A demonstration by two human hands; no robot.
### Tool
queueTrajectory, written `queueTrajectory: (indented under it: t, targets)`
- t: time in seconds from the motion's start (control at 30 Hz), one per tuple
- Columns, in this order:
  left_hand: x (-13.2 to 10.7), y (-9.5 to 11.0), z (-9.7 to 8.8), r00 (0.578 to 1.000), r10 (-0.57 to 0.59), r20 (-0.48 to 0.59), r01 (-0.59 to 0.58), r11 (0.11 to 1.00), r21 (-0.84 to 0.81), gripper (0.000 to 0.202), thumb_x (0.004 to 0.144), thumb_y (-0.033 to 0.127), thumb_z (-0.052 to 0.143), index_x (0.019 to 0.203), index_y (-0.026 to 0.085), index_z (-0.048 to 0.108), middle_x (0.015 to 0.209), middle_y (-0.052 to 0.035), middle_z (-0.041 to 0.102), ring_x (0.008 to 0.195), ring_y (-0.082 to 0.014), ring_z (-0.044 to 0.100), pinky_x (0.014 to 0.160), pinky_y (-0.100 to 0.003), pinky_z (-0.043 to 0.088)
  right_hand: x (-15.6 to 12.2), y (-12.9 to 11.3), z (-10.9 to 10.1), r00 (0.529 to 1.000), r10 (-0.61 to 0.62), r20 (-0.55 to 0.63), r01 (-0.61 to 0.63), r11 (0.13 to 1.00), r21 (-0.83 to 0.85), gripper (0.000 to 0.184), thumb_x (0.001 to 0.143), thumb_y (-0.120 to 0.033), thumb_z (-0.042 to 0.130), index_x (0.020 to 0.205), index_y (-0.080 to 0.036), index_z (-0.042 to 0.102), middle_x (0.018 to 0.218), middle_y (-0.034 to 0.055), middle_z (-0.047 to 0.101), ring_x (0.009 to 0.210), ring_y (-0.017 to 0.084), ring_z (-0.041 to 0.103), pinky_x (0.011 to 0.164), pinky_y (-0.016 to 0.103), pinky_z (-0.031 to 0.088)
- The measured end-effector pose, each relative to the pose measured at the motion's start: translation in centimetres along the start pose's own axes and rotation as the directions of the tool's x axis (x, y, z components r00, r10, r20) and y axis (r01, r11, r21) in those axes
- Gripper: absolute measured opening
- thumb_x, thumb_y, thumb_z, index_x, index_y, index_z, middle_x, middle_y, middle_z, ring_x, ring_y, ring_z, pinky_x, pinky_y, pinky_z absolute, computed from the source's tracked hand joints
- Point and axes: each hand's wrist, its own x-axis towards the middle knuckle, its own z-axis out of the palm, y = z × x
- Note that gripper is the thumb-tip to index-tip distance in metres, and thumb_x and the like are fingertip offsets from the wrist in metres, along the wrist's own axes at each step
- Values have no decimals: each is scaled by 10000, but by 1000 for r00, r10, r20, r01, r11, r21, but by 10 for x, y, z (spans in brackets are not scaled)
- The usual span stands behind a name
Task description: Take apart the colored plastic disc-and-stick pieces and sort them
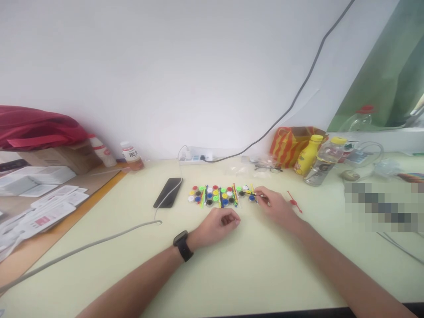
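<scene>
My left hand (217, 226) rests on the table just in front of a row of small colourful pieces, its fingers curled in and nothing visible in them. My right hand (273, 205) is at the right end of that row, its fingertips pinched on a thin black stick (251, 194). The row holds round discs (215, 192) in red, yellow, white, green, blue and black, with thin coloured sticks (235, 194) lying between groups of them. To the right of my right hand lies a red stick with a disc at its middle (293, 202).
A black phone (168, 192) with a white cable lies left of the row. Behind stand a power strip (195, 155), eyeglasses (270, 168), a striped bag (285, 148), a yellow bottle (308, 154) and a clear bottle (324, 163). White packages (49, 207) fill the left side.
</scene>
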Motion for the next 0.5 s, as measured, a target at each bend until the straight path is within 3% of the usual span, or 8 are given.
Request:
queueTrajectory:
  t: [0.5]
  targets:
    - [0, 1, 0, 1000, -8, 0, 8, 1000, -9, 202, 966, 353, 615, 941, 173, 704, 808, -25, 673, 730, -137, 590, 666, -253, 460, 2, 3, 2, 999, -21, 30, 22, 1000, -20, 260, 961, -316, 436, 1130, -246, 621, 907, 36, 726, 686, 197, 597, 656, 307, 437]
